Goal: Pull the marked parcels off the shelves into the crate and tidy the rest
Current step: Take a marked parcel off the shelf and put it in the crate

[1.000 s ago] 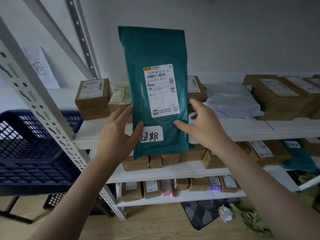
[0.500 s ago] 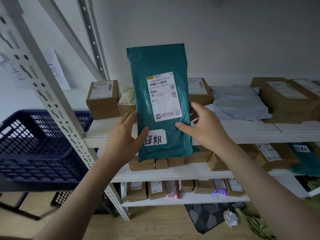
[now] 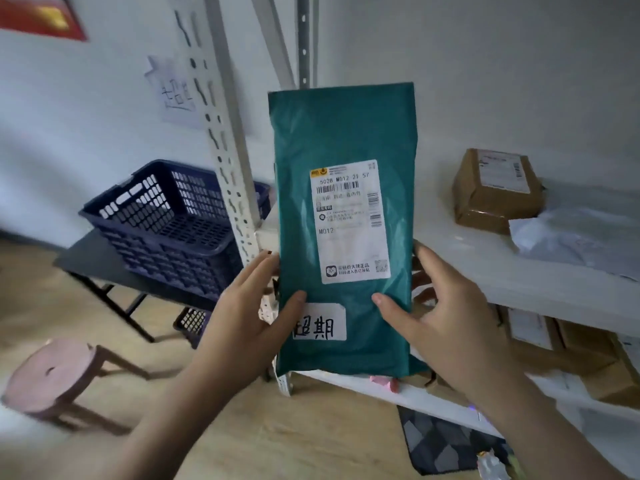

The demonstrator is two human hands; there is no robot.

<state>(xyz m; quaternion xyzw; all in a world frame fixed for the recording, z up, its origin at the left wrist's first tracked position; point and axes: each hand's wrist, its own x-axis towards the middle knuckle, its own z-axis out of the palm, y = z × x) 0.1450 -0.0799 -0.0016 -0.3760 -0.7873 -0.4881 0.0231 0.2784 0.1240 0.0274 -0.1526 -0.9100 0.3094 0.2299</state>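
— What did the hands have?

— Both gripped one teal parcel [image 3: 341,216], held in the air in front of the shelf post [image 3: 227,161]. The left hand [image 3: 247,323] clasped its lower left edge, thumb on the front beside the handwritten white sticker [image 3: 320,322], fingers behind. The right hand [image 3: 446,317] pinched the lower right edge the same way.

— Which way did it point?

— Long axis upright, tilted slightly, front face toward the camera. The shipping label [image 3: 349,220] read right way up, the sticker below it.

— And farther off?

— To the left, a dark blue crate [image 3: 166,223] sat on a black table [image 3: 86,261], well apart from the parcel, with a pink stool [image 3: 52,375] on the floor nearer. To the right, a brown box [image 3: 495,188] lay on the white shelf [image 3: 485,265].
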